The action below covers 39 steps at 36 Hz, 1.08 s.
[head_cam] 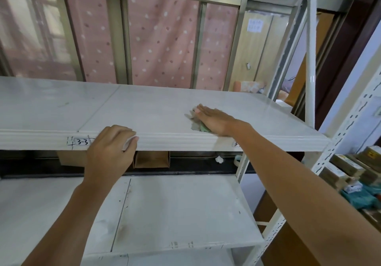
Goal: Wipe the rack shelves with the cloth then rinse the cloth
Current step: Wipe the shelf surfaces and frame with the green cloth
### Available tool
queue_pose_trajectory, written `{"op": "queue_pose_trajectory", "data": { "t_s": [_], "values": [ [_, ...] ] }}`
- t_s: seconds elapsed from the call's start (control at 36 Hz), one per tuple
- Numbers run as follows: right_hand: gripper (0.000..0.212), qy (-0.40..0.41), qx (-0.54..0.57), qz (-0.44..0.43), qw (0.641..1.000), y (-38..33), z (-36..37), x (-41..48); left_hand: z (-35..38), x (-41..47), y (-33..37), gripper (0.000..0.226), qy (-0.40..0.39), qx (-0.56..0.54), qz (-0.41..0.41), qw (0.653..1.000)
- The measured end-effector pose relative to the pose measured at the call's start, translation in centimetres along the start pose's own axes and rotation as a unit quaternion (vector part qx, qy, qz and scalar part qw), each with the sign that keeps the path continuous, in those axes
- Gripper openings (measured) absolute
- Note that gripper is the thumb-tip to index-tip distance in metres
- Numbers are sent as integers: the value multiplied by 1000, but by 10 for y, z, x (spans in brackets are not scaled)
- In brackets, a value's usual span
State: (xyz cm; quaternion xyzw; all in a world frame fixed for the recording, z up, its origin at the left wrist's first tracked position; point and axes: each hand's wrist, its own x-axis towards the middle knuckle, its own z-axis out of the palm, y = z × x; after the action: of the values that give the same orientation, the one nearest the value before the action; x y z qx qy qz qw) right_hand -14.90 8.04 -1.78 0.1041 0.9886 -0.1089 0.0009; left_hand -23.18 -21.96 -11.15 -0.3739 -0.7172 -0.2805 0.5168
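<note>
With the right hand (214, 121) pressing the cloth (195, 124) flat-palmed, no closed grip, near the shelf (144, 113) edge the left hand (112, 148) clasps, the rag could slide off the front.

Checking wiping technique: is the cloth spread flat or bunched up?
Bunched. The cloth lies crumpled under the flat right hand on the upper shelf, with uneven grey and green folds poking out.
</note>
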Motion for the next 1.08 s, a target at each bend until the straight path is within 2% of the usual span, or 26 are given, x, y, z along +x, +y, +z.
{"op": "queue_pose_trajectory", "data": {
  "t_s": [0.11, 0.25, 0.42, 0.61, 0.72, 0.75, 0.81, 0.83, 0.86, 0.92, 0.97, 1.03, 1.08],
  "values": [
    [63, -12, 19, -27, 999, -2, -3, -5, -3, -1, 3, 14, -11, -40, -33, 999],
    [63, -21, 25, -64, 997, -20, 2, 3, -8, -8, 2, 14, -2, -37, -31, 999],
    [71, -49, 36, -132, 989, -90, 22, 35, -28, -21, -17, 15, -4, 19, -47, 999],
    [63, -68, -23, -231, 970, -190, 42, 57, -60, -28, -63, 16, -17, 106, -81, 991],
    [62, -51, -46, -267, 961, -227, 53, 56, -71, -26, -99, 16, -29, 138, -119, 983],
    [63, -39, -49, -273, 960, -232, 56, 56, -73, -26, -109, 17, -31, 144, -108, 983],
    [62, -9, -59, -281, 958, -241, 64, 53, -77, -27, -126, 8, -51, 175, -10, 983],
    [60, 7, -64, -285, 956, -248, 68, 51, -79, -26, -131, 20, -59, 192, 35, 979],
    [58, 25, -63, -294, 953, -255, 72, 46, -78, -26, -136, 30, -56, 196, 47, 978],
    [52, 62, -31, -323, 944, -271, 80, 32, -78, -24, -137, 30, -34, 163, -41, 985],
    [46, 63, 40, -349, 934, -282, 87, 17, -79, -25, -138, 26, -28, 116, -138, 983],
    [43, 42, 93, -357, 929, -281, 93, 4, -85, -24, -139, 26, -56, 81, -146, 984],
    [41, 30, 97, -360, 928, -270, 98, -8, -92, -19, -140, 21, -101, 49, -169, 979]
  ]
}}
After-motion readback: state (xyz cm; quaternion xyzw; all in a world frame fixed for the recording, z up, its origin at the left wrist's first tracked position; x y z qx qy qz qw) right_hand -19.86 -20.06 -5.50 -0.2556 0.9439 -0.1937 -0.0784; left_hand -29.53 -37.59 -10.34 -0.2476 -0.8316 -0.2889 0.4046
